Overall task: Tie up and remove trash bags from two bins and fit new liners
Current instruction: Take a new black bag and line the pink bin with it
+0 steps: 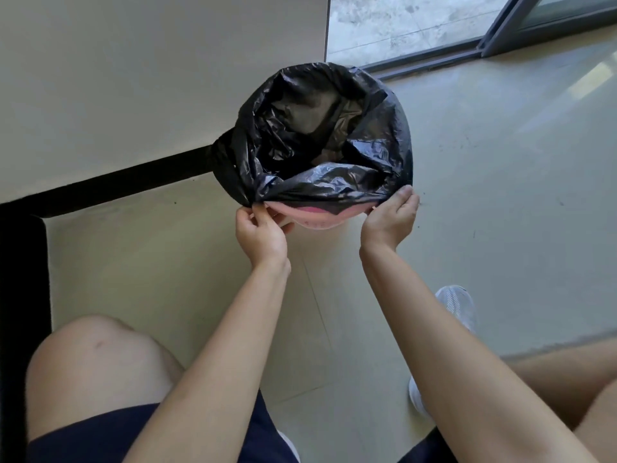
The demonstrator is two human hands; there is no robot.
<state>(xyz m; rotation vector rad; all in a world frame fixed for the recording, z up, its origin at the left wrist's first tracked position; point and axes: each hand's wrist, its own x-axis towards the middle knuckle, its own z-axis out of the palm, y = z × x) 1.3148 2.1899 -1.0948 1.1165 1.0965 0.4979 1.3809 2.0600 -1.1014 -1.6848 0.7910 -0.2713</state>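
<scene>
- Pinching the near edge of the black bag (pixel 317 135), the left hand (pixel 260 235) has its fingers curled tight. Its thumb and fingers are closed on the plastic at the left end of that edge.
- The right hand (pixel 390 222) holds the same edge at the right end. Its fingers are curled under the plastic and its thumb is up against the bag, so it is closed on the bag too.
- The edge is pulled straight between the two hands. It sits just above the near rim of the pink bin (pixel 314 220).
- The bag covers almost all of the bin. Only a small pink bit shows under the edge, between the hands.
- The bin is on the pale floor (pixel 484 162), close to the corner of a white wall (pixel 133 78). A black strip (pixel 133 182) runs along the bottom of the wall and goes behind the bag's left side.
- A dark door track (pixel 434 56) lies behind the bin.
- A bare knee (pixel 100 362) and dark shorts (pixel 133 436) are at the bottom left. A white shoe (pixel 457 305) is at the right, well apart from the bin.
- The bin stands upright, so its long way runs up and down. The bag's round mouth is open and faces up at the camera, and the plastic inside is dark and crumpled.
</scene>
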